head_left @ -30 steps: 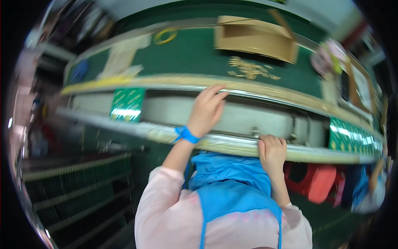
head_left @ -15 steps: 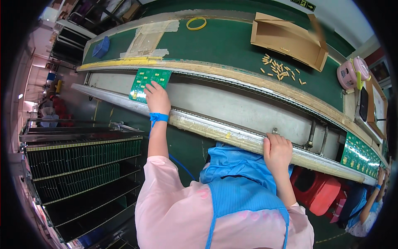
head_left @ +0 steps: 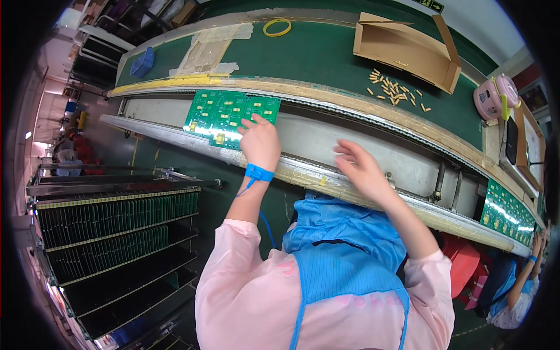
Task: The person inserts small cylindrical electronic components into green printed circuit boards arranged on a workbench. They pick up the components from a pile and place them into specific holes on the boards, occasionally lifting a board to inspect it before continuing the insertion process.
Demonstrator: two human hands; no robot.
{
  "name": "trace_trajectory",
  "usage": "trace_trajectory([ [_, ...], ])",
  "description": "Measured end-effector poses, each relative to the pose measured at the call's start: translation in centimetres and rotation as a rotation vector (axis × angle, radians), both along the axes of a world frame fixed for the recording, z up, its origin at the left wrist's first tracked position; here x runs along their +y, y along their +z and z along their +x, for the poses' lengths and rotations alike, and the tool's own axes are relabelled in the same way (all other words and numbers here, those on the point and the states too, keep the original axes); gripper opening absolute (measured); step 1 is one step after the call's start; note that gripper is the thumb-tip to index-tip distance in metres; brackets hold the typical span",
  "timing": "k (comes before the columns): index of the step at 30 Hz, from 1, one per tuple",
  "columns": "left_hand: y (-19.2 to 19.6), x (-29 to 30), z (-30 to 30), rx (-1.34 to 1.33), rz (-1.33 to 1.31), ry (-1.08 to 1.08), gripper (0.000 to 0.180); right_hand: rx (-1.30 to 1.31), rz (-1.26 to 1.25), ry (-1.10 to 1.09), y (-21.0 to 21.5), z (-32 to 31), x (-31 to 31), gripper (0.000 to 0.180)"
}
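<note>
A green printed circuit board (head_left: 213, 119) with small yellowish parts lies across the two rails of the conveyor, left of centre. My left hand (head_left: 261, 142), with a blue wrist strap round its wrist, rests on the board's right end, its fingers spread over the surface; the thumb is hard to make out. Over the conveyor channel to the right, my right hand (head_left: 360, 169) is raised, fingers apart and nothing in it. Further along the conveyor, at the far right, sits another green circuit board (head_left: 506, 216).
On the green bench lie a yellow tape roll (head_left: 277, 27), a blue bin (head_left: 142, 63), an open cardboard box (head_left: 402, 55) and scattered small tan pieces (head_left: 392, 89). A pink container (head_left: 496, 98) stands right. A rack (head_left: 116, 213) of boards is at left. Another person's hands (head_left: 538, 248) show at far right.
More of the board now shows, and it has shifted right along the rails with my left hand on it. My right hand has left the front rail and moved up and left over the channel.
</note>
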State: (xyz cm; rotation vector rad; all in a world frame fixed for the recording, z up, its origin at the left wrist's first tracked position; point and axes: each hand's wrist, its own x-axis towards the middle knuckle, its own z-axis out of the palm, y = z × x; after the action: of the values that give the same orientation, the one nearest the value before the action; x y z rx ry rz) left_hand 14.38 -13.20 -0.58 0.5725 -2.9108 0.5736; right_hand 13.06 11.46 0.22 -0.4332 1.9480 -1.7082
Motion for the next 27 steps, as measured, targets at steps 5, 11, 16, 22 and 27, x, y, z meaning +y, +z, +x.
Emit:
trace_trajectory([
  [5, 0.0, 2.3, 0.2, 0.033, 0.015, -0.02, 0.05, -0.615, -0.196, 0.068, -0.4, -4.8, -8.4, 0.048],
  [11, 1.8, 2.3, 1.5, 0.004, 0.198, -0.149, 0.05, -0.631, -0.231, 0.044, -3.8, -6.4, -13.6, 0.029],
  [16, 5.0, -5.0, 1.2, 0.383, 0.605, -0.081, 0.047, -0.661, -0.205, -0.06, -4.7, -6.3, -11.0, 0.019],
  [22, 0.3, -18.9, -0.6, 0.248, 0.352, 0.125, 0.091, -0.633, -0.13, -0.08, -6.4, -7.3, -4.9, 0.017],
  [27, 0.7, -20.9, -1.8, 0.01, 0.558, 0.239, 0.1, -0.659, -0.132, 0.003, -4.4, -7.4, -0.8, 0.018],
])
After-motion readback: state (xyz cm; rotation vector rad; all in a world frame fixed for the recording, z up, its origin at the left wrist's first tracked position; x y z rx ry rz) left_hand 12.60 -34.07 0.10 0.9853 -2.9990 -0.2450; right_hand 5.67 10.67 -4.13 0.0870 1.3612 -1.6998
